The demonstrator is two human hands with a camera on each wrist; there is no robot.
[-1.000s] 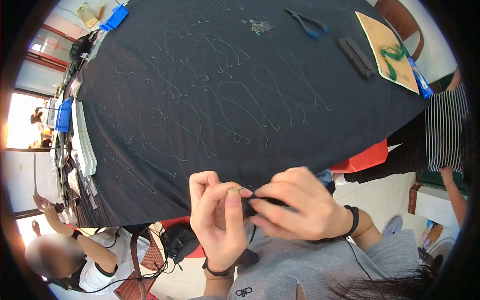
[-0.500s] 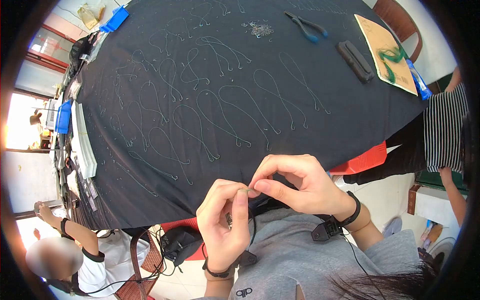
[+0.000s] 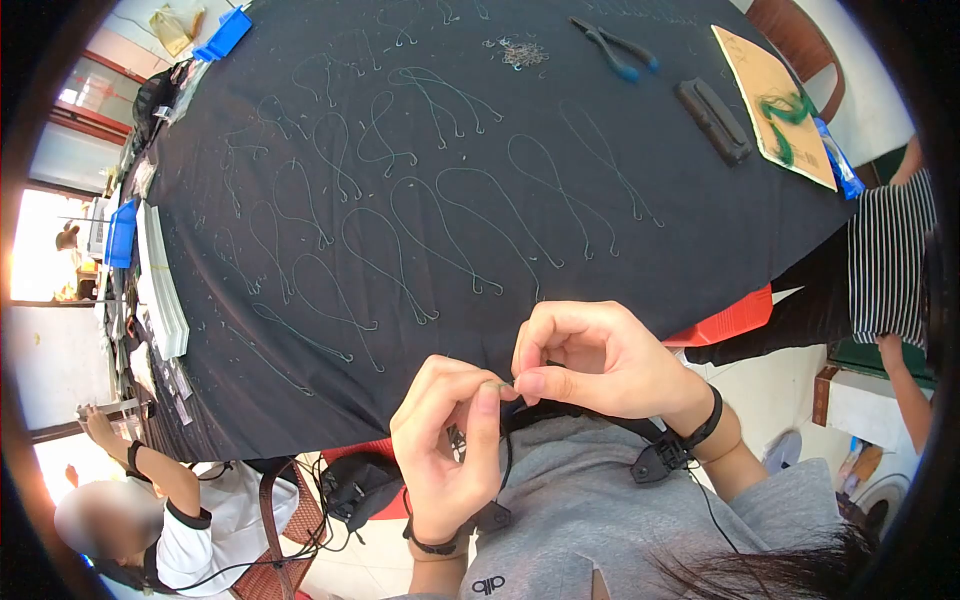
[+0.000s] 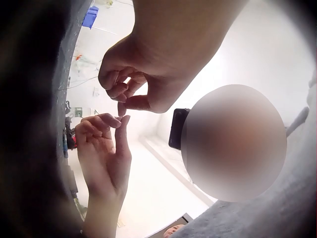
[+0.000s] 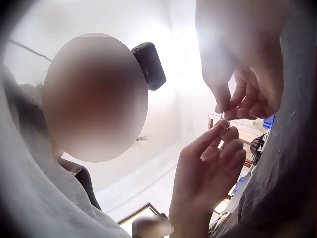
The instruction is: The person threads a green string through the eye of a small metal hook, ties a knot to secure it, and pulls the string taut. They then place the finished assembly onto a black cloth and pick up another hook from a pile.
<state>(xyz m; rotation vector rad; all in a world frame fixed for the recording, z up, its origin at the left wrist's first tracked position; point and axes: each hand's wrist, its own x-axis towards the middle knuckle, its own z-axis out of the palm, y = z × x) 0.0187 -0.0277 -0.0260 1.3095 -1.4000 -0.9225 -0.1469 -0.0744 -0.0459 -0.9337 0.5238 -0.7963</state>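
Note:
My left hand [image 3: 448,440] pinches a thin green fishing line [image 3: 500,386] between thumb and index finger, at the near edge of the cloth-covered table. Right beside it, the thumb and index finger of my right hand [image 3: 605,365] grip the line, fingertips meeting those of the left. Any hook at the fingertips is too small to make out. Beyond the hands, several looped fishing lines [image 3: 490,182] with small hooks at their ends lie in rows. A pile of loose hooks [image 3: 520,54] sits at the far side.
Pliers [image 3: 612,48] and a dark oblong block [image 3: 714,120] lie at the far right, beside a cardboard sheet [image 3: 770,95] bearing a green line bundle [image 3: 785,110]. A white stack [image 3: 162,285] and blue bin [image 3: 122,235] stand left. Another person [image 3: 185,520] sits at left; a striped shirt [image 3: 885,265] shows right.
The right hand has gone from a blurred sweep beside the left fingertips to a steady pinch against them. The left hand stays nearly in place, still pinching.

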